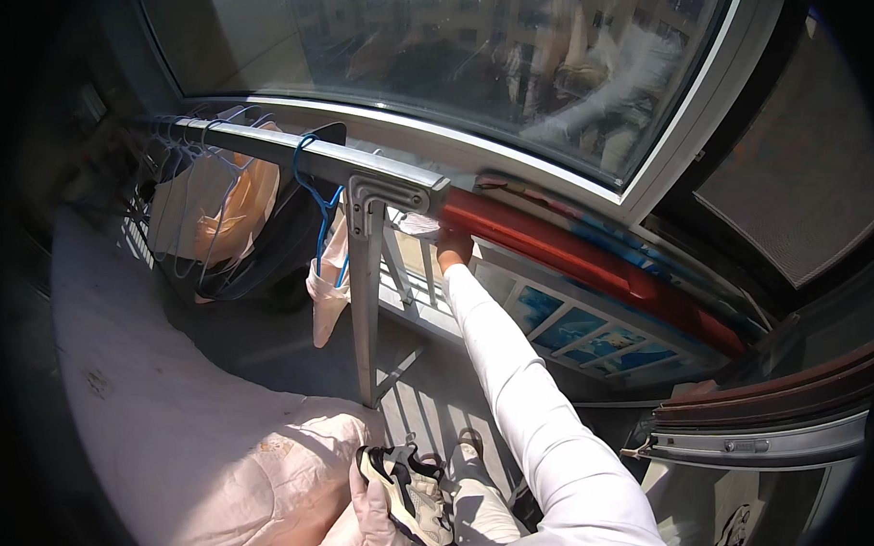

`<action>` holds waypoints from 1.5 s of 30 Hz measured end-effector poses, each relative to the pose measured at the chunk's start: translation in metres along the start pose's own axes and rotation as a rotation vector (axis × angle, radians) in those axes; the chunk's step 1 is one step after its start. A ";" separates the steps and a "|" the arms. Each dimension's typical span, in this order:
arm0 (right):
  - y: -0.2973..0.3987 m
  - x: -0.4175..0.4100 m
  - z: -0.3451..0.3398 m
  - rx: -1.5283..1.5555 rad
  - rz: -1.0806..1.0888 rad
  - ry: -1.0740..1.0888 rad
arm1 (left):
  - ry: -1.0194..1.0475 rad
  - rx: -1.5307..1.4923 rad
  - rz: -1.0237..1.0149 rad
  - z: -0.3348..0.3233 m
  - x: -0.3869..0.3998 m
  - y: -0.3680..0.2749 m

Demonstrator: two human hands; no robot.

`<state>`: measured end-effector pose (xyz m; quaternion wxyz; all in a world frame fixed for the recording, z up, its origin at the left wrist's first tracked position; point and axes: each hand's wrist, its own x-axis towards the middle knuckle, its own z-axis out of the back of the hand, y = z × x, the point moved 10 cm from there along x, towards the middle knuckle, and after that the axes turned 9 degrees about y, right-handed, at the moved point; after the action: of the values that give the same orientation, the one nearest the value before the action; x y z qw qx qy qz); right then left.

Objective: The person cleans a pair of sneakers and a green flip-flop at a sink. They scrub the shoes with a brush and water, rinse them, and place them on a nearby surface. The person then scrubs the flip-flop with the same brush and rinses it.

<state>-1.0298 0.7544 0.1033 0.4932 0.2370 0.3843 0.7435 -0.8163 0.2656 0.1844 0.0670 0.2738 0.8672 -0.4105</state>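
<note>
At the bottom centre, my left hand (374,508) holds a beige, grey and black sneaker (416,494) from its left side. My right arm, in a white sleeve, stretches forward to the window side. At its end my right hand (455,248) is at the underside of a red rail (551,236), with the fingers partly hidden. Just left of that hand is a pale striped thing (419,224), perhaps cloth; whether the hand grips it cannot be seen. The end of a metal clothes rack (366,304) stands left of the right arm.
Hangers (176,138) and bags (243,200) hang from the rack, and a blue hanger (322,197) carries a pink cloth (330,305). A pink quilt (197,440) fills the lower left. A window (430,64) lies ahead, a sliding door frame (761,446) at right.
</note>
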 end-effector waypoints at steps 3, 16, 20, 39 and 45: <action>0.018 0.008 -0.015 -0.333 0.212 0.006 | -0.054 -0.052 -0.043 0.002 0.008 -0.011; -0.002 -0.162 0.085 0.683 0.147 0.222 | 0.210 -0.574 0.247 -0.064 -0.006 -0.003; 0.012 -0.306 0.211 0.882 0.232 0.513 | 0.332 -0.828 0.528 -0.084 -0.018 0.012; -0.017 -0.716 0.541 -0.449 0.329 -0.197 | 1.043 0.312 1.350 -0.144 -0.310 0.137; -0.205 -0.877 0.657 -0.446 -0.442 -0.705 | 1.131 0.767 1.107 -0.106 -0.317 0.209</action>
<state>-0.0843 0.2175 0.3507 0.7788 0.2759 0.0658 0.5595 -0.4276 0.3189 0.2203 -0.2799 0.8209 0.3154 -0.3850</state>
